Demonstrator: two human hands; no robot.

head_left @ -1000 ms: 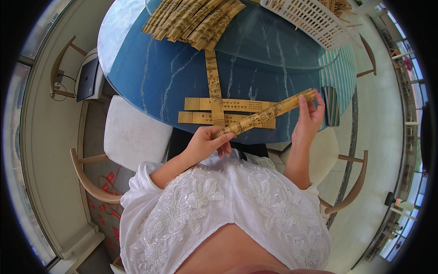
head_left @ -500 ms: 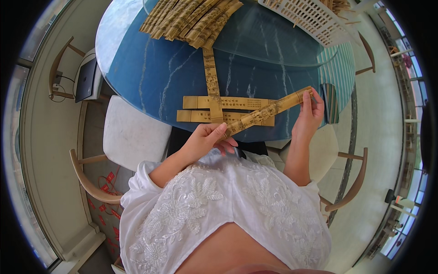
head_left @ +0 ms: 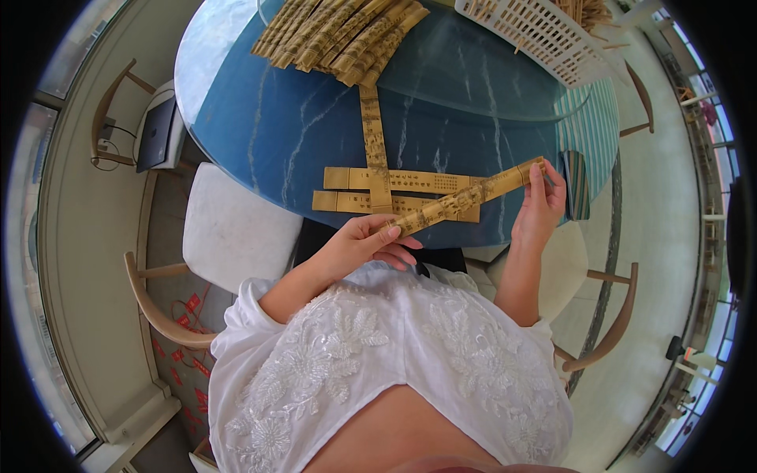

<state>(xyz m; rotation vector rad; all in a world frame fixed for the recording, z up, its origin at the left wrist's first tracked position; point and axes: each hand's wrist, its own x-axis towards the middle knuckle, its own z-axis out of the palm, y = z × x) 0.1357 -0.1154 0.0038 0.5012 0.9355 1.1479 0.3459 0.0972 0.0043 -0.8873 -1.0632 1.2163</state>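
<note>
Both hands, left hand [head_left: 364, 246] and right hand [head_left: 538, 210], pinch opposite ends of a long tan bamboo slip [head_left: 465, 198], held level just above crossed slips [head_left: 394, 191] on the blue glass tabletop [head_left: 276, 134], ready for aligning.

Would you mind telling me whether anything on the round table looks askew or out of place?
Nothing looks damaged or spilled. One bamboo slip lies crosswise over two parallel slips on the blue table, seemingly on purpose. The left hand and right hand hold another slip slantwise above them.
</note>
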